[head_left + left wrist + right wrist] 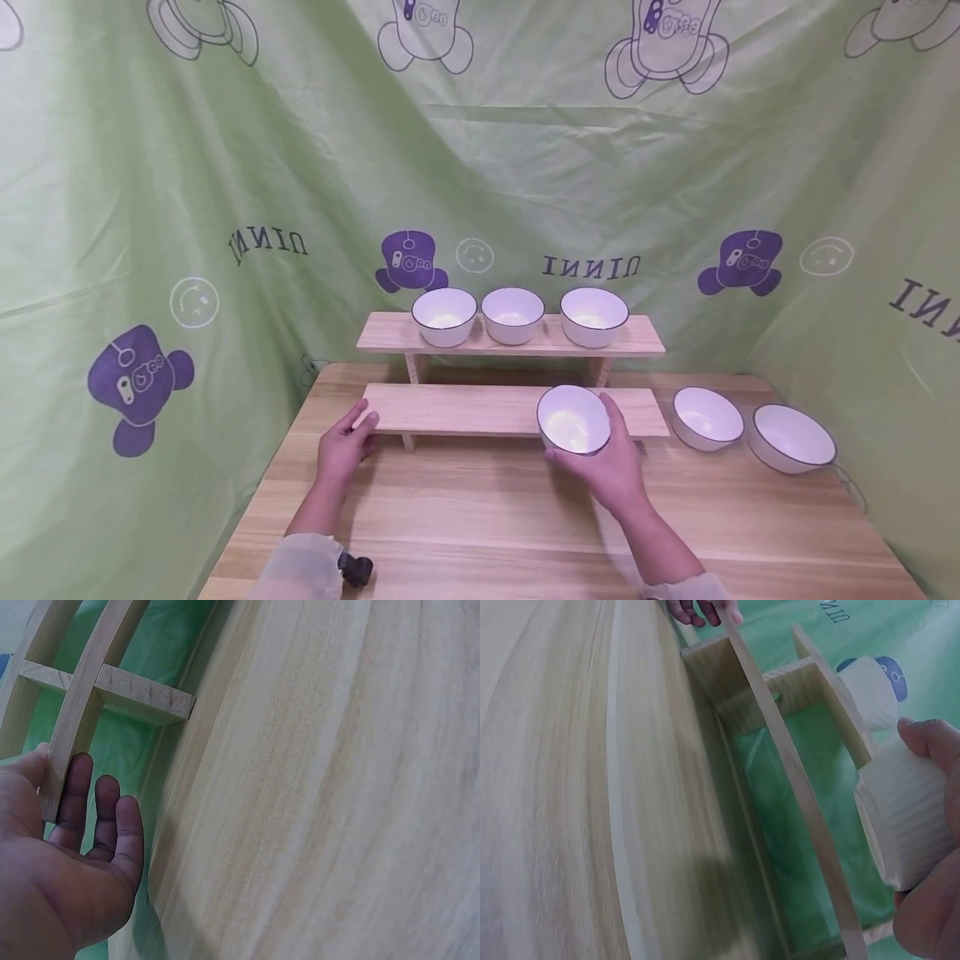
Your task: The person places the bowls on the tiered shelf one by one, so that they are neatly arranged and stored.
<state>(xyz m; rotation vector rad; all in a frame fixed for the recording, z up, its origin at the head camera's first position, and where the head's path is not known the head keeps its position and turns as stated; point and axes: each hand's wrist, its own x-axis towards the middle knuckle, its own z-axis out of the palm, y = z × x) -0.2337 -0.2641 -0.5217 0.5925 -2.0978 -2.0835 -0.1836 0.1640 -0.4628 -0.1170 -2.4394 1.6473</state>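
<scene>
left hand [343, 447] pinches the lower wooden shelf [457, 410]; right hand [617, 473] grips a dark-rimmed white bowl [573, 418], seemingly being shelved; next likely calls for level lowering, then release.

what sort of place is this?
Likely a makeshift recording booth: cartoon-printed green fabric hangs along the back and both sides of a wood-grain table, which bears a two-tier wooden shelf topped with three dark-rimmed white bowls.

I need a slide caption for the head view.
Right hand holds a bowl by the lower shelf; left hand grips its end.
</scene>
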